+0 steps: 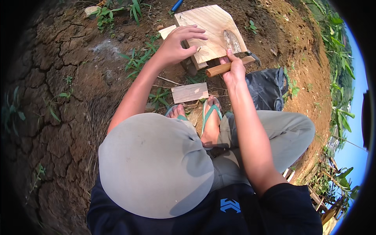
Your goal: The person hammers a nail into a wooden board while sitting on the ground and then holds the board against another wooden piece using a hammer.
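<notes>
A pale wooden board (207,27), with a dark rough patch near its right edge, lies tilted over other wood pieces on the ground ahead of me. My left hand (178,45) is at the board's left edge, fingers stretched out and thumb apart. Beside that thumb tip is a small pale bit, too small to make out. My right hand (234,70) is closed round the wooden handle of a hammer (219,70), just below the board's near edge. The hammer's dark, curved metal head shows at the board's right corner, partly hidden.
A small flat wood piece (190,93) lies before my sandalled feet (212,117). To the right is a black plastic bag (267,89). A blue handle-like thing (177,5) lies beyond the board. Cracked soil (58,98) with weeds spreads left; a slope rises right.
</notes>
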{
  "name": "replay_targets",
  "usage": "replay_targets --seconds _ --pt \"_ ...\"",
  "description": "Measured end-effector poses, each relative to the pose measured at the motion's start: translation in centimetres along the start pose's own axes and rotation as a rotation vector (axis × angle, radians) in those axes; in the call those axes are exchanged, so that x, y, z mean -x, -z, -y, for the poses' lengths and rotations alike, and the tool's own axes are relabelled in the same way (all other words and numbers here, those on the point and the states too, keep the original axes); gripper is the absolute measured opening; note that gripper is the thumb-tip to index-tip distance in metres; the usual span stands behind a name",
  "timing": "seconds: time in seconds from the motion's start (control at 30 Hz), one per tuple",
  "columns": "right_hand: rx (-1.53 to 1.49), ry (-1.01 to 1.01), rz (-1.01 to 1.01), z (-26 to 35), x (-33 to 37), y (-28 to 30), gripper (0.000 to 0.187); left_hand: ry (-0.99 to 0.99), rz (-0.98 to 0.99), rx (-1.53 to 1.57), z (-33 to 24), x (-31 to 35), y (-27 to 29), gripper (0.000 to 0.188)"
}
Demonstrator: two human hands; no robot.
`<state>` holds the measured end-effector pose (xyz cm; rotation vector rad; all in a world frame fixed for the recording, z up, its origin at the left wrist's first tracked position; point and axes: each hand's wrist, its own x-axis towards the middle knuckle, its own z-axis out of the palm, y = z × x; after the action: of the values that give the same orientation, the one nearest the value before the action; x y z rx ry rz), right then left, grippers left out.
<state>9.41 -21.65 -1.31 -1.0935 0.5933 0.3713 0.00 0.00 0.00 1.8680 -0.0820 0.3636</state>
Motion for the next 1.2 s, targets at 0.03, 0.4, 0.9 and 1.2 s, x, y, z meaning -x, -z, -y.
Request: replay_targets --seconds 0.03,0.4,0.9,1.2 --pt "-0.002 0.008 -0.015 0.0 0.3 -0.5 0.028 -0.024 0.022 -0.028 0.3 0.1 0.0 0.036" --pt "-0.097 0.001 -0.037 -0.2 1.6 0.0 0.037 0.074 -0.214 0.046 1.4 2.1 -4.3 0.015" --pt "0.292 0.094 -0.071 0.6 2.1 2.8 0.053 0.029 -0.348 -0.015 1.4 2.3 -6.6 0.011" --pt "0.638 0.183 -0.157 4.3 11.1 2.9 0.030 0.002 -0.275 0.004 2.2 1.7 -6.2 0.013"
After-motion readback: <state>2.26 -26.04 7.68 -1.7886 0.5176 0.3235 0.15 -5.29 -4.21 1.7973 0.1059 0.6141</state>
